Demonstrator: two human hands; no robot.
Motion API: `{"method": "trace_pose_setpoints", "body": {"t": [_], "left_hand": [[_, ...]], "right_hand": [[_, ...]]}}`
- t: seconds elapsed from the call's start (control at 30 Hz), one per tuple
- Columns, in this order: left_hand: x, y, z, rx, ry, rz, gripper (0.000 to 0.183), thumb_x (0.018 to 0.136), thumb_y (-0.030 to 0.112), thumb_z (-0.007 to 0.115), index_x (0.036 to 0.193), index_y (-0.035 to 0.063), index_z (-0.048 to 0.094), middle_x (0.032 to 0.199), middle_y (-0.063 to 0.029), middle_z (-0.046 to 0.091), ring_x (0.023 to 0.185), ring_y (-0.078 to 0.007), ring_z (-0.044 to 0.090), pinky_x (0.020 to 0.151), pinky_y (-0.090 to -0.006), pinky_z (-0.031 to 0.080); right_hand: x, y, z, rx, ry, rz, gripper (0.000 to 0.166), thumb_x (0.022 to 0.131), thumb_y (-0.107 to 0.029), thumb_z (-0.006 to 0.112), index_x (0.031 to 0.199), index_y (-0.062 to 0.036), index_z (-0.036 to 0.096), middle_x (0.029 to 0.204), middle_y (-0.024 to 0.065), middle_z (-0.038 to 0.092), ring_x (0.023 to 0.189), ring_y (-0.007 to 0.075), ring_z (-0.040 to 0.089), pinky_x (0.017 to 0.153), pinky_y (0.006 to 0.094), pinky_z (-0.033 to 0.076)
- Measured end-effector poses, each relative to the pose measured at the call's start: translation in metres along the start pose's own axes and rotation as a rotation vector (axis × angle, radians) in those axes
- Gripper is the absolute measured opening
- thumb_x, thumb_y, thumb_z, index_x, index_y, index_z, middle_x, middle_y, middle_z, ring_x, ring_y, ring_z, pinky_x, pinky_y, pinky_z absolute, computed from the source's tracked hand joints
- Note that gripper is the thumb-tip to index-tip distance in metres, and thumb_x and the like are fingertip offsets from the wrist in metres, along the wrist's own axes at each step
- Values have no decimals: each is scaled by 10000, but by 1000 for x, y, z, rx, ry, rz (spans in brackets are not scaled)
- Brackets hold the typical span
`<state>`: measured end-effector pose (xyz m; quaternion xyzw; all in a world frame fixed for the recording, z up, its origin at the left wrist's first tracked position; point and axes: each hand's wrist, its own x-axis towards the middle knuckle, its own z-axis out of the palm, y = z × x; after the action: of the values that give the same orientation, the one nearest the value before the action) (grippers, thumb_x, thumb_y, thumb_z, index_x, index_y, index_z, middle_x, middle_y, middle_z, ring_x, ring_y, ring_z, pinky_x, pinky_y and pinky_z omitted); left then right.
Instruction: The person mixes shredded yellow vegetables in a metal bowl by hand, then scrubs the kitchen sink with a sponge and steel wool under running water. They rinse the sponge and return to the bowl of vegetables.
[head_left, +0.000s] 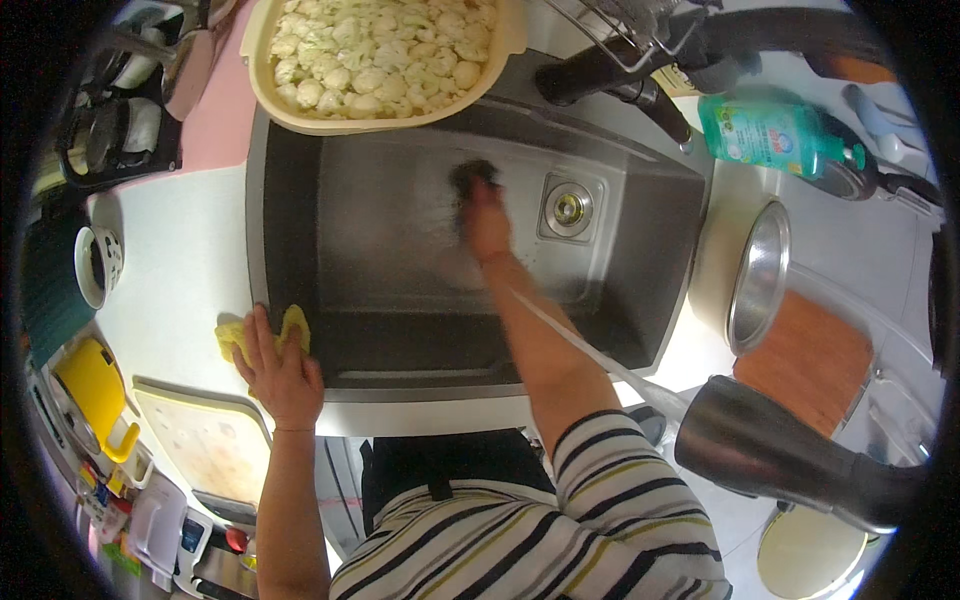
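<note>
My right hand, blurred, reaches down into the dark sink with a dark scrubber in its fingers. The scrubber is against the sink floor, left of the metal drain; motion blur hides its exact kind. At the sink's left front corner, my left hand holds a bunched yellow cloth against the rim, its fingers spread over the cloth. Some of the cloth sticks out on both sides of the fingers.
A cream basin of cauliflower florets overhangs the sink's back edge. The black faucet stands back right, near a green pump bottle. A metal pot is on the right, a cutting board front left, a patterned cup far left.
</note>
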<state>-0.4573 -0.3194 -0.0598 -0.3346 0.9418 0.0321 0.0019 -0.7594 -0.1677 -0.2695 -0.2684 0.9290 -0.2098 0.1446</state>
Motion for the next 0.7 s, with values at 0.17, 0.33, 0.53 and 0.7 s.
{"method": "trace_pose_setpoints", "body": {"t": [0.17,0.33,0.53,0.7], "left_hand": [[1,0,0,-78,38,1,272,750,126,573,1000,73,665,1479,-156,325,1384,-332,273,1102,-562,156],[2,0,-1,-65,5,-8,289,749,166,540,998,91,668,1471,-156,341,1373,-341,292,1116,-542,143],[-3,-2,-2,-26,-25,-34,285,754,163,543,996,94,678,1474,-153,338,1375,-340,288,1119,-527,148],[3,1,-2,-43,-7,-1,283,766,167,546,1007,96,677,1475,-150,338,1377,-335,287,1120,-530,146]], "right_hand": [[-11,44,-57,77,31,107,451,869,-166,608,1273,-22,470,1140,252,539,1044,413,538,891,431,453],[-10,-94,16,602,-43,-130,416,879,-123,593,1275,-69,476,1147,193,553,1014,303,565,871,383,460],[67,-263,16,1570,-12,470,381,905,-189,578,1257,-118,449,1132,73,561,894,233,585,761,371,526],[83,-135,37,1528,268,466,328,910,-184,567,1215,-121,463,1154,90,540,938,252,559,764,393,542]]}}
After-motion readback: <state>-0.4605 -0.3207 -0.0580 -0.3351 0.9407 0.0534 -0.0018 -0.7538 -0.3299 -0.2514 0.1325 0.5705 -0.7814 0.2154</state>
